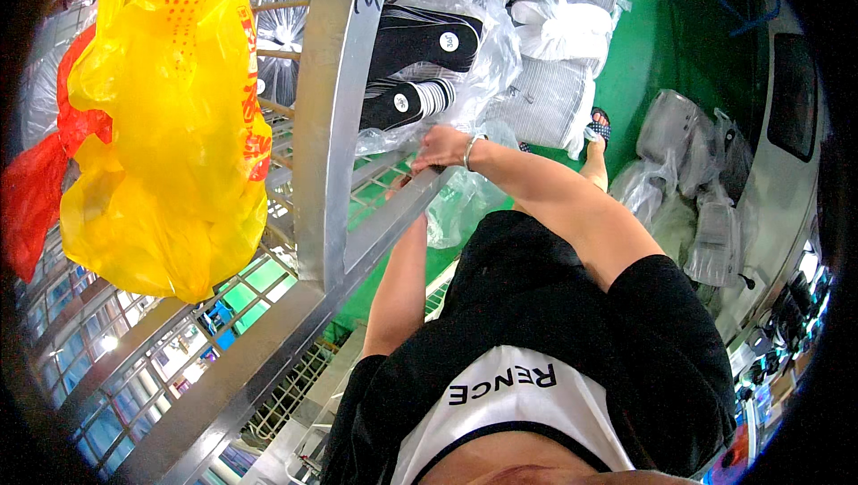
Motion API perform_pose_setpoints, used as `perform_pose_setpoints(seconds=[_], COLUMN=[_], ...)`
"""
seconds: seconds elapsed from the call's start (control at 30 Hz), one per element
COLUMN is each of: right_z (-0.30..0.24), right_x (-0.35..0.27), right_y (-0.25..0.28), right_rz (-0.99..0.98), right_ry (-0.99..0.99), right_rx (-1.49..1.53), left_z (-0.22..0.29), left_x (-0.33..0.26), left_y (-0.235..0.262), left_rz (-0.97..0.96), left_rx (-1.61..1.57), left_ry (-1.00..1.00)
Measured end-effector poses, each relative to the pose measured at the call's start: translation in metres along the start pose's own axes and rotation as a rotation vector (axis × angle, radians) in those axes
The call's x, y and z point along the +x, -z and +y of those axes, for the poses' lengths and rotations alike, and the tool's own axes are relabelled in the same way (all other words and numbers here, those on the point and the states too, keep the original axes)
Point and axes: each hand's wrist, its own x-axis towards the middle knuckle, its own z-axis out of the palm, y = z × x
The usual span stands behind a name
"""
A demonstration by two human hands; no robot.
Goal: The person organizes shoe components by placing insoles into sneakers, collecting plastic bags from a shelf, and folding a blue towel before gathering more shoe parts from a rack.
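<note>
My right hand [440, 147], with a bracelet at its wrist, is at the rack's metal rail [393, 208]. Its fingers are bent inward and look closed, with something dark at them that I cannot make out. Just beyond it, a clear plastic bag [500, 47] lies open on the shelf. Inside are stacks of black insole-shaped pieces [407, 42] with round white labels. My left hand [399, 185] is close by, mostly hidden behind the rail, so its grip does not show. Below the hands hangs more clear plastic [460, 203].
A grey metal post [326, 109] rises left of my hands. Yellow [170, 136] and red [36, 190] plastic bags hang on the left. Bundles of grey-white sheets [545, 105] lie ahead. Wrapped packs [670, 141] rest on the green floor [635, 56] at right, by a pale panel [778, 181].
</note>
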Motion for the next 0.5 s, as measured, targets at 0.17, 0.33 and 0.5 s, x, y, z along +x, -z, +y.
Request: perform_pose_setpoints(seconds=[0.17, 0.33, 0.5], right_z=[-0.004, -0.022, -0.018], right_x=[-0.004, -0.015, -0.035], right_y=[-0.007, -0.002, -0.011], right_rz=[0.096, 0.097, 0.455], right_ry=[0.17, -0.173, -0.173], right_rx=[-0.09, 0.197, 0.722], left_z=[-0.031, -0.042, -0.04], left_x=[0.007, 0.012, 0.013], left_y=[0.006, 0.026, 0.015], left_rz=[-0.164, -0.194, -0.244], left_rx=[-0.753, 0.486, -0.154], left_ry=[0.155, -0.581, -0.453])
